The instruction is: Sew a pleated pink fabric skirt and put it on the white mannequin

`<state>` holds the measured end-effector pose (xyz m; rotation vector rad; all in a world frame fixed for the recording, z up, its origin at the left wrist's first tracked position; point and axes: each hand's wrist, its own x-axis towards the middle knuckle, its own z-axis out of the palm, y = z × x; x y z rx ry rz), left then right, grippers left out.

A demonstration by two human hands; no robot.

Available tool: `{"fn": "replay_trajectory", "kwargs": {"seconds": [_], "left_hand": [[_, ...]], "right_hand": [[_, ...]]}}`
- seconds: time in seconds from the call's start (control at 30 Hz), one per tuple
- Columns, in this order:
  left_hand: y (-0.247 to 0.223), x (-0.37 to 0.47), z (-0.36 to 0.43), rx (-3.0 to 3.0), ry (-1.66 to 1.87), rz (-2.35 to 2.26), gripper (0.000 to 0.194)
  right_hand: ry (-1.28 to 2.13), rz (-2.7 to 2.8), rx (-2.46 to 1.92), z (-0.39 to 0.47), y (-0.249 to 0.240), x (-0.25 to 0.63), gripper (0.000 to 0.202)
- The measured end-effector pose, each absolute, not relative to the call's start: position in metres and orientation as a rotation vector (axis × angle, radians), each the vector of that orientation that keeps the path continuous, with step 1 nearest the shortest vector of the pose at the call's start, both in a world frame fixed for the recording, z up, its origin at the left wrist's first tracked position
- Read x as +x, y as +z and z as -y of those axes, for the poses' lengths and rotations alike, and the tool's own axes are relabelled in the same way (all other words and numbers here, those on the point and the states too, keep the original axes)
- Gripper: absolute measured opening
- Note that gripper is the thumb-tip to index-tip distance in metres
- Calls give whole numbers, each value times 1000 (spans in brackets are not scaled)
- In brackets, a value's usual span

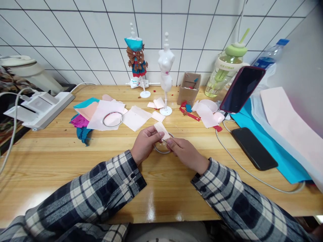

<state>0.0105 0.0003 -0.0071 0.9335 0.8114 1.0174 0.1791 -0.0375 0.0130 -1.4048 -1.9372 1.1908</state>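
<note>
Between the thumb and fingers of my left hand [145,143] is a small pale cream piece of paper or thin cloth [161,129]. My right hand [185,152] is closed in a pinch at the piece's lower edge. A thin grey tip shows at those fingertips; what it belongs to is hidden. Under and between both hands lies a thin ring [161,152], partly covered by them. Beyond my left hand, a second metal ring [113,125] rests on a pale pink sheet [97,119]. Another pale square [137,118] lies beside it.
Behind my hands stand a bare white mini mannequin [166,60] and a dressed one [136,55]. A small cardboard box [188,92], a green-lidded bottle [222,67], a propped phone [242,89] and a flat phone [254,148] are at right. A power strip [47,109] sits left.
</note>
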Motion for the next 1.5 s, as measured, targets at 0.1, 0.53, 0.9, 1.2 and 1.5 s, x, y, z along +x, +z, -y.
{"fn": "replay_trajectory", "kwargs": {"seconds": [0.1,0.53,0.9,1.2,1.5], "left_hand": [[-7,11,0,931,1016,-806,21],[-9,11,-2,1018,1029,-869,21],[-11,12,-4,968,1059,-867,20],[-8,13,-1,1009,1174,-908,21],[-5,17,6,1070,1076,-861,22]], "right_hand": [[1234,1913,-1372,37,13,179,38],[1228,1930,-1413,33,9,180,37],[1181,1940,-1421,33,6,179,37],[1100,1636,-1496,38,10,176,34],[1264,1317,-1451,37,1,173,28]]}}
